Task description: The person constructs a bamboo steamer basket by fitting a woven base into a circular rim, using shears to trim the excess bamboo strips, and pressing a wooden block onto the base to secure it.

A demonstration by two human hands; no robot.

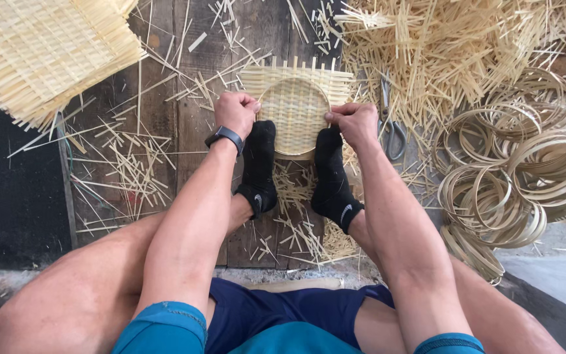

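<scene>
While loose strips are spreading in a big heap (440,46) over the plank floor (165,124) toward its far right corner, woven mats (40,52) are lying far left and bamboo hoops (525,164) at the right edge. Mid-floor, the small basket (294,108) is sitting rimmed but seemingly untrimmed, pinned under both socked feet (260,164). The left hand (236,113) and right hand (355,121) are pinching its rim with closed fingers. Scissors (391,124) are lying just beside.

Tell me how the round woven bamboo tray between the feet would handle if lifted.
The round woven bamboo tray is probably light, being thin strips. Its hoop-shaped rim likely keeps it fairly stiff. The loose strip ends sticking out along the edges look easy to snag or snap.
</scene>
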